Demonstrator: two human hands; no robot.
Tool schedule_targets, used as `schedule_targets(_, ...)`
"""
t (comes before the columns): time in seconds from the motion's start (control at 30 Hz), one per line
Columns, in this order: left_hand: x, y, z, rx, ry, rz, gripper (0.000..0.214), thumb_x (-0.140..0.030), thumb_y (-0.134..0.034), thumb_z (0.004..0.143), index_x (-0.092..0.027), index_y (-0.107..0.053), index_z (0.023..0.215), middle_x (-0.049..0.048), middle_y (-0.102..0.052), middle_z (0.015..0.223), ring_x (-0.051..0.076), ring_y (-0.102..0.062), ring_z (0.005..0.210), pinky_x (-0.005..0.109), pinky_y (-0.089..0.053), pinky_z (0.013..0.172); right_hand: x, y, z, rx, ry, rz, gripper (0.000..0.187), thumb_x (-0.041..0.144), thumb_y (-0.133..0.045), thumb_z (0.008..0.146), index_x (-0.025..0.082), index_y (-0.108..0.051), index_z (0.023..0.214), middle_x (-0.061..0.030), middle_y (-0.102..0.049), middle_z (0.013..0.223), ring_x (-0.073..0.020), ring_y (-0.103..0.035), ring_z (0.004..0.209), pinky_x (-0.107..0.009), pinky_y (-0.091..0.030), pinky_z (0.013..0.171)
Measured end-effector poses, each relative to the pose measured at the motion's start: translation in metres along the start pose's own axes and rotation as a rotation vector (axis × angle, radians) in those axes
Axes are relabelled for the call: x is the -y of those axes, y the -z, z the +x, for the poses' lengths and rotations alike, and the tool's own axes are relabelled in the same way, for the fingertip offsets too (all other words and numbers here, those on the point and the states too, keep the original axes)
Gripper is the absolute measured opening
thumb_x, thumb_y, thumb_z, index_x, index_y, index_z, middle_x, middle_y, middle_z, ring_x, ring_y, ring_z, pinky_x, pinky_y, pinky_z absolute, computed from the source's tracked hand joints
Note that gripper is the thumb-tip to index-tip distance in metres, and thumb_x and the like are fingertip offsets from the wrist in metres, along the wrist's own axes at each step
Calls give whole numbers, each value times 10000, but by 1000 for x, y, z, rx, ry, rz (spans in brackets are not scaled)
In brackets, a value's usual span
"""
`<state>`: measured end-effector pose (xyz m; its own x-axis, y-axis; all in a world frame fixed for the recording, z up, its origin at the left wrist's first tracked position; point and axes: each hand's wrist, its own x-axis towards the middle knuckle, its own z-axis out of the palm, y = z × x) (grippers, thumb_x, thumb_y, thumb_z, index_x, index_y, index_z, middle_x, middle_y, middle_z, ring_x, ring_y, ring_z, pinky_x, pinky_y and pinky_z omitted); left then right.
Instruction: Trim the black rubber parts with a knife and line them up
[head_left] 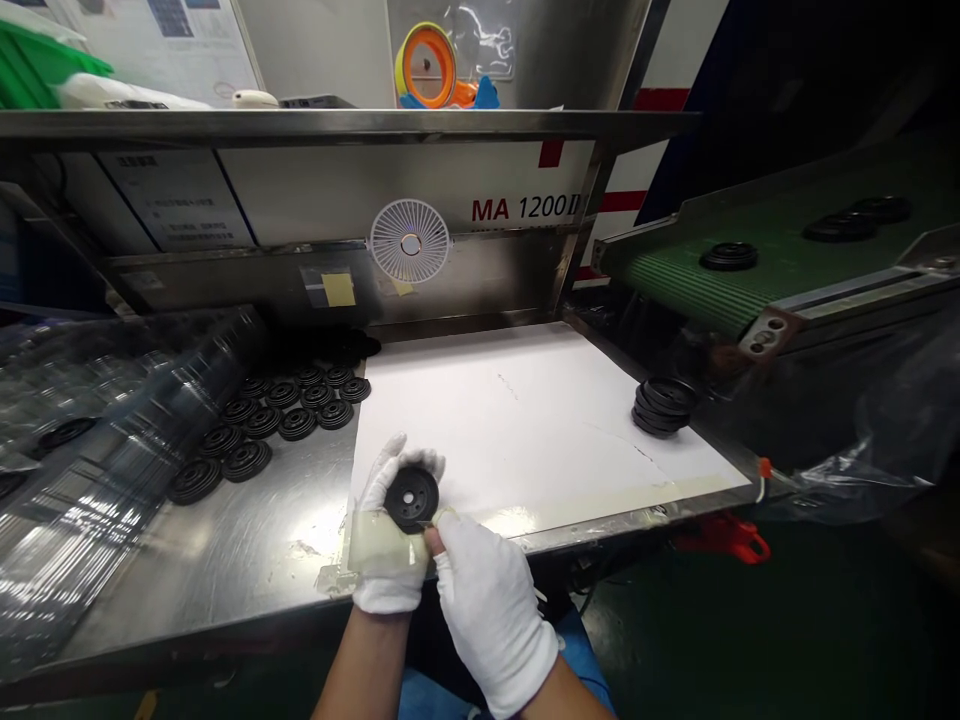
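Observation:
A black round plastic wheel-like disc [412,497] with a bright centre hole rests in my left hand [390,540], its gloved fingers curled around the rim. My right hand [487,600], also in a white glove with a bare fingertip showing, is closed at the disc's lower right edge. Between its fingers a thin blade-like tool [424,524] touches or nearly touches the rim; most of it is hidden in the hand. Both hands are over the near edge of the white sheet [480,430] on the metal table.
Several black discs [298,423] lie in rows at left, beside clear plastic trays [112,480]. A stack of discs [663,406] stands on the sheet's right side. At right, a green conveyor [690,275] carries more discs. A small fan [410,241] sits below the shelf [345,123].

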<state>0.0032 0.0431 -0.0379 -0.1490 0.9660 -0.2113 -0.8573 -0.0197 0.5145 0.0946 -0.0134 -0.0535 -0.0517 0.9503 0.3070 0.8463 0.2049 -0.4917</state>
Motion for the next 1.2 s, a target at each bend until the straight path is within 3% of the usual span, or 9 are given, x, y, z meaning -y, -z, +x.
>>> schedule_targets(0.07, -3, 1, -1, 44, 129, 26, 373, -202, -544, 764, -147, -599, 1129, 114, -644, 936, 264, -609, 941, 483, -492, 844, -5, 3, 2, -13, 4, -4, 222, 277, -393, 931, 222, -539, 774, 3, -605, 671, -146, -524, 600, -276, -228, 556)
schedule_targets(0.13, -4, 3, -1, 76, 188, 16, 373, -217, -543, 755, -144, -606, 1116, 99, -641, 866, 260, -620, 868, 504, -501, 810, -8, 4, 2, -20, -10, -21, 216, 281, -394, 933, 224, -541, 785, 3, -597, 664, -151, -525, 604, -279, -225, 562)
schedule_targets(0.23, -2, 3, 3, 40, 125, -30, 278, -199, -575, 744, -163, -635, 1013, 24, -596, 717, 174, -602, 712, 440, -519, 782, -7, 2, 1, 1, -24, -15, 207, 281, -395, 930, 230, -528, 780, 11, -587, 662, -149, -513, 588, -280, -223, 559)
schedule_targets(0.37, 4, 1, 6, -27, -7, -101, 192, -171, -594, 757, -179, -642, 942, -7, -582, 701, 117, -586, 701, 359, -507, 819, 1, -2, 1, 8, -22, 3, 190, 254, -400, 914, 230, -514, 764, 14, -581, 659, -149, -509, 583, -280, -223, 559)
schedule_targets(0.43, 4, -1, 6, -33, -46, -103, 210, -160, -582, 764, -172, -641, 965, 14, -608, 754, 136, -606, 775, 375, -490, 862, 2, -2, 2, 10, -7, 9, 197, 251, -397, 916, 227, -510, 757, 13, -582, 663, -148, -510, 589, -278, -224, 561)
schedule_targets(0.53, 1, -1, 2, -9, 43, -33, 300, -196, -557, 759, -142, -628, 1046, 93, -644, 881, 243, -616, 914, 472, -484, 856, -3, 2, 4, 10, 2, 15, 218, 273, -392, 930, 225, -518, 760, 10, -592, 678, -146, -518, 605, -273, -229, 565)
schedule_targets(0.63, 0, 2, 0, 23, 97, -32, 314, -215, -542, 747, -141, -630, 1038, 70, -627, 793, 226, -622, 813, 482, -488, 831, -7, 3, 4, 4, -20, -1, 211, 290, -399, 933, 229, -532, 781, 10, -594, 678, -148, -523, 608, -270, -234, 565)
schedule_targets(0.83, 5, 4, 5, -21, -14, -123, 213, -197, -575, 784, -184, -636, 987, -12, -568, 703, 124, -575, 709, 361, -493, 816, -3, 0, -1, -16, -37, -14, 241, 289, -372, 941, 228, -508, 752, 15, -578, 645, -147, -497, 557, -276, -219, 547)
schedule_targets(1.2, 12, 6, 0, 0, -175, -27, 235, -172, -588, 777, -195, -628, 1007, -7, -584, 720, 122, -579, 723, 384, -478, 857, 0, -3, -6, 7, -35, 45, 212, 265, -396, 923, 227, -504, 745, 19, -591, 654, -144, -518, 579, -262, -234, 551)
